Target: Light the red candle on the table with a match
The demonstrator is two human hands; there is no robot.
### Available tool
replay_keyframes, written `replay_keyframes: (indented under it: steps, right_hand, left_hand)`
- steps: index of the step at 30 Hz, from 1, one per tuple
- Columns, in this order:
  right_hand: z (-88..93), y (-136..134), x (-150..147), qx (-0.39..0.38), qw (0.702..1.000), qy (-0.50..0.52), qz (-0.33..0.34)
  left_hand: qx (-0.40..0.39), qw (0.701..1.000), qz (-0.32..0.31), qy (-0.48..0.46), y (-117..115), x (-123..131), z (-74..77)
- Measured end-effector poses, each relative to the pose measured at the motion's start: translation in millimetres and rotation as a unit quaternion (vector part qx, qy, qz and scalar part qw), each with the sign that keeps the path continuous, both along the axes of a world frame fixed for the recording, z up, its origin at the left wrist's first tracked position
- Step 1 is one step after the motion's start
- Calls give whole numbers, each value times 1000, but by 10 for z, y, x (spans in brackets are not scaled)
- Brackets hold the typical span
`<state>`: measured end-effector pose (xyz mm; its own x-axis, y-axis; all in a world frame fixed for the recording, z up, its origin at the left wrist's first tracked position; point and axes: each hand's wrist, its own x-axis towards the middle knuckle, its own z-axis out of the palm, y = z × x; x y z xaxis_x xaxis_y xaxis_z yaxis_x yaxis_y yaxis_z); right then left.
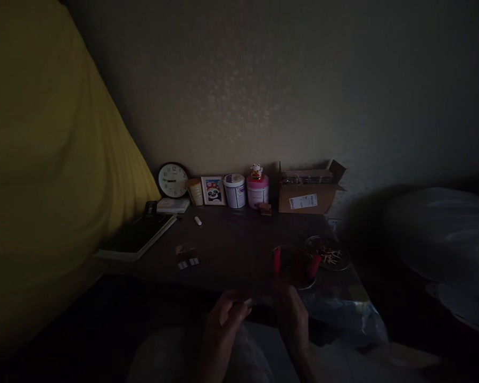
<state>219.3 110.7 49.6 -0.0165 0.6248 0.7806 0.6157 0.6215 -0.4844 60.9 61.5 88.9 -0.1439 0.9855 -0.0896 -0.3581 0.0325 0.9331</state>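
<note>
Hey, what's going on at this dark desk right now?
A person's left hand and right hand are close together at the near edge of the desk. A small pale thing shows between them, too dim to identify. Just beyond sits a glass dish with red candles, beside a dish of matchsticks.

The desk [231, 239] is open mid-surface; 2 red candles [277, 259] and a matchstick dish [345, 256] block the right.
</note>
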Motion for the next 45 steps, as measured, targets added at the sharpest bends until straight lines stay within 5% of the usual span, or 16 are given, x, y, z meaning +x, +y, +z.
replay_keyframes:
  steps: [6, 15, 21, 27, 32, 36, 45]
  right_hand:
    - [55, -1, 72, -106, 982, 157, -10]
    - [299, -293, -114, -86, 966, 222, 100]
    - [279, -283, -195, -45, 984, 150, 89]
    - [490, -366, -101, 34, 996, 62, 47]
    - [216, -176, -63, 30, 993, -66, 93]
    - [-54, 57, 17, -24, 999, -5, -35]
    - [227, -47, 96, -67, 986, 148, -47]
  left_hand:
    - [-23, 1000, 9, -15, -30, -31, -60]
    - [7, 1000, 2, -13, -8, 43, 55]
    - [15, 1000, -3, 6, -13, 32, 18]
    - [-4, 1000, 11, 25, 17, 6, 52]
    - [-1, 999, 19, 31, 6, 4, 67]
    - [-20, 1000, 14, 2, -26, -10, 34]
    - [-85, 994, 54, -49, -74, 34, 146]
